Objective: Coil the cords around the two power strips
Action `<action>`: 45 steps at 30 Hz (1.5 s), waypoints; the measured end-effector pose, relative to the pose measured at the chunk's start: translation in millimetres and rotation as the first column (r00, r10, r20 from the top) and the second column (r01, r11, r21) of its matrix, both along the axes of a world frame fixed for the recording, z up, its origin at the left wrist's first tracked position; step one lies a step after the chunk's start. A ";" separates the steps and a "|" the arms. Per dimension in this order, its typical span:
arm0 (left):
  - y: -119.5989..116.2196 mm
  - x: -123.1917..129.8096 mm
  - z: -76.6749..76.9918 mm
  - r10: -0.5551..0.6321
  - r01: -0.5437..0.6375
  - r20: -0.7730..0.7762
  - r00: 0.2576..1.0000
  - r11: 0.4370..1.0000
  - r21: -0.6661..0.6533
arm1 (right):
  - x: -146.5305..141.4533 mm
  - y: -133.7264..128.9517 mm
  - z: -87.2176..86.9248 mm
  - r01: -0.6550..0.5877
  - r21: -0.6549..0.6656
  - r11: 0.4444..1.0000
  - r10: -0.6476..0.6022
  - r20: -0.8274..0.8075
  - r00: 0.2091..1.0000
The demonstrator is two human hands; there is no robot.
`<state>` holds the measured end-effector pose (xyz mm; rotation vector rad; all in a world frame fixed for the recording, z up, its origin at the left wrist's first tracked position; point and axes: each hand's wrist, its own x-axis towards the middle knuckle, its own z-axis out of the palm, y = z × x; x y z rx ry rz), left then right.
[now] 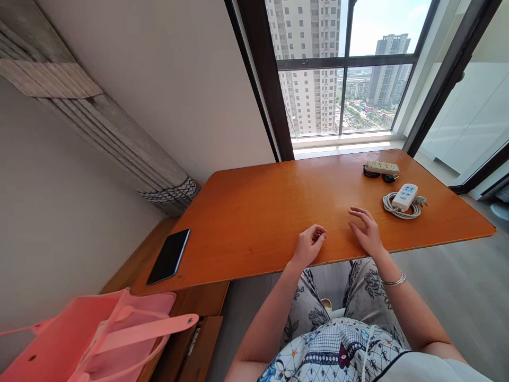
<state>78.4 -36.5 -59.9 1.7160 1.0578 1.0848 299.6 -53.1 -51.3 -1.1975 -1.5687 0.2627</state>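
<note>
Both hands rest near the front edge of an orange-brown wooden table (254,212). My left hand (310,244) has its fingers curled together; whether anything small is inside is hidden. To its right, my right hand (366,232) holds nothing, its fingers apart just above or on the wood. Beyond it lies a white power strip (405,197) on its coiled, pale cable (413,213). Farther back sits a beige power strip (382,167) with a black cord and plug (388,178). At the table's left end lies a black tablet (169,257), flat and dark-screened.
A pink bag (91,334) with straps stands at the lower left, beside a wooden cabinet (204,339). A tied grey curtain (119,122) hangs at the left wall. Behind the table is a window (345,61) with dark frames.
</note>
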 end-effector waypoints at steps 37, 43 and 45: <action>-1.9 -0.7 5.6 -0.018 0.019 -0.045 0.999 1.000 0.019 | 149.3 23.3 -0.8 0.645 -0.491 0.585 -0.599 0.274 0.753; -1.0 -0.1 5.6 -0.016 0.017 -0.041 0.999 1.000 0.011 | 139.7 17.2 -2.1 0.553 -0.529 0.644 -0.574 0.144 0.806; -0.7 0.0 5.4 -0.014 0.015 -0.043 0.999 1.000 0.012 | 130.9 14.8 -5.5 0.462 -0.529 0.712 -0.538 0.012 0.843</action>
